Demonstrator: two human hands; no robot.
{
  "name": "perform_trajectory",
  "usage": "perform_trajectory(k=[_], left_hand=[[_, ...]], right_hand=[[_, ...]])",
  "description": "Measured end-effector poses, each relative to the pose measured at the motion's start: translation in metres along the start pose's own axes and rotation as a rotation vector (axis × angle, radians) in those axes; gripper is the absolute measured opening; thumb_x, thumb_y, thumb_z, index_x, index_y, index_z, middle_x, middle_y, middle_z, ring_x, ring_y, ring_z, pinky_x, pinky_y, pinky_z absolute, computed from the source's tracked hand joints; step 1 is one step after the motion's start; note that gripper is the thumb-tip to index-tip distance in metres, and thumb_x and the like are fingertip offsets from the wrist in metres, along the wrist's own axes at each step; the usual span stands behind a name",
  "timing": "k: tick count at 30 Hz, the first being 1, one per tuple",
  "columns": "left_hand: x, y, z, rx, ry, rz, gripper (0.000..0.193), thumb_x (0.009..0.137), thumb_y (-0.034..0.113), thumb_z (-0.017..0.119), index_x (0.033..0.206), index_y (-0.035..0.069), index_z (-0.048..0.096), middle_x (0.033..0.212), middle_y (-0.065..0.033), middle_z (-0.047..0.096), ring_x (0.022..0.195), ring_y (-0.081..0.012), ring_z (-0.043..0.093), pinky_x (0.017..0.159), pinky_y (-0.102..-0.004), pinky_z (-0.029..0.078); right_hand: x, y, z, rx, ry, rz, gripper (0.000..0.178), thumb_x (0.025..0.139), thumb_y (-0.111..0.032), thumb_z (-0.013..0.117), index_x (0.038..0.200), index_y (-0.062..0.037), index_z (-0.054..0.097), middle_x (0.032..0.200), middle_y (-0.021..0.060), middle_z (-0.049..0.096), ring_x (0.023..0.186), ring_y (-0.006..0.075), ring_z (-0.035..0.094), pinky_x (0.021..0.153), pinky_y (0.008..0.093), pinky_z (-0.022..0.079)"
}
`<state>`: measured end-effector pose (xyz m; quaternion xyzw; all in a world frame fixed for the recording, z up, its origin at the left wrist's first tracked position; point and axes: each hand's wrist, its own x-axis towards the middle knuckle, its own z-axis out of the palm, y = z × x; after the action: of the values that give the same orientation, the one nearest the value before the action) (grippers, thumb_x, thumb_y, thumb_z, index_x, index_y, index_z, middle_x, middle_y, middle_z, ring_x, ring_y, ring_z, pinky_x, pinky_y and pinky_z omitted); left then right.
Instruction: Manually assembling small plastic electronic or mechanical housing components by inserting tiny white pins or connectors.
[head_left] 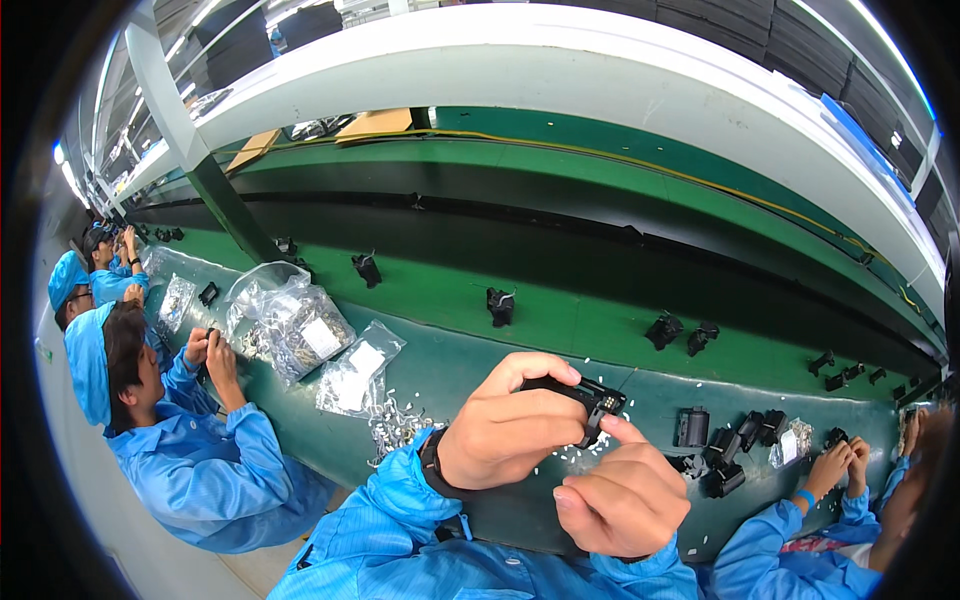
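My left hand (515, 425) is wrapped round a small black plastic housing (600, 399), its thumb and fingers closed on it above the bench. Small metallic dots show on the housing's right end. My right hand (630, 492) is close by, its index fingertip against that end. The other fingers of this hand are curled in, and whatever they may hold is hidden. Left of my left wrist lies a loose pile of small silvery and white parts (397, 428). Tiny white pieces are scattered on the bench beneath both hands.
Several black housings (735, 440) lie right of my hands. More black parts (500, 306) sit spaced along the green strip (580, 330) beyond the bench. Clear bags of parts (305, 325) stand at left. Co-workers in blue sit on both sides; a white shelf (480, 75) crosses overhead.
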<state>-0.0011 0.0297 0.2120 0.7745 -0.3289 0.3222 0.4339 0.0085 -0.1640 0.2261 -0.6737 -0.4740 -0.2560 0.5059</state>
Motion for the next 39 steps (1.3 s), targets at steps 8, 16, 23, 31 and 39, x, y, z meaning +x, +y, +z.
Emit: perform_trajectory(k=[8,16,23,31,39], left_hand=[[-0.007,-0.003,0.01,-0.211,0.167,-0.145,0.019,0.074,0.002,0.08,0.082,0.004,0.063,0.09,-0.0081,0.068,0.103,-0.033,0.059,0.1,-0.048,0.045],[-0.015,-0.013,0.018,-0.219,0.407,-0.103,0.017,0.076,0.003,0.076,0.076,0.007,0.059,0.082,-0.0066,0.068,0.087,-0.0238,0.059,0.103,-0.0506,0.042],[-0.023,-0.012,0.025,-0.358,0.389,-0.168,0.021,0.09,0.01,0.075,0.083,0.007,0.055,0.09,-0.0089,0.067,0.121,-0.0318,0.054,0.112,-0.0583,0.042],[-0.02,-0.003,0.029,-0.6,0.385,-0.372,0.019,0.087,0.004,0.073,0.102,0.003,0.062,0.097,-0.0101,0.071,0.129,-0.0325,0.05,0.112,-0.0527,0.043],[-0.021,-0.005,0.02,-0.438,0.315,-0.295,0.018,0.091,0.011,0.073,0.098,0.004,0.058,0.095,-0.0129,0.069,0.13,-0.0353,0.05,0.112,-0.0594,0.043]], right_hand=[[0.004,0.001,0.0,0.116,-0.066,0.019,0.011,0.074,-0.002,0.084,0.08,-0.0027,0.075,0.07,0.006,0.065,0.065,0.0211,0.066,0.093,0.0499,0.061],[-0.009,0.007,0.007,0.087,0.174,0.188,0.028,0.076,-0.003,0.084,0.1,-0.0003,0.072,0.099,0.0151,0.072,0.082,0.0272,0.069,0.085,0.0442,0.062],[-0.001,0.012,0.013,0.026,0.067,0.312,0.03,0.079,0.001,0.081,0.107,0.0034,0.072,0.103,0.0175,0.072,0.087,0.0297,0.068,0.075,0.036,0.055],[-0.008,0.013,0.015,0.099,0.1,0.323,0.023,0.08,0.004,0.083,0.1,0.0015,0.072,0.098,0.0142,0.073,0.081,0.0262,0.068,0.071,0.0335,0.054],[-0.004,0.012,0.017,0.073,0.098,0.289,0.019,0.079,0.001,0.084,0.095,0.0,0.074,0.091,0.0114,0.073,0.08,0.0259,0.069,0.069,0.0333,0.055]])
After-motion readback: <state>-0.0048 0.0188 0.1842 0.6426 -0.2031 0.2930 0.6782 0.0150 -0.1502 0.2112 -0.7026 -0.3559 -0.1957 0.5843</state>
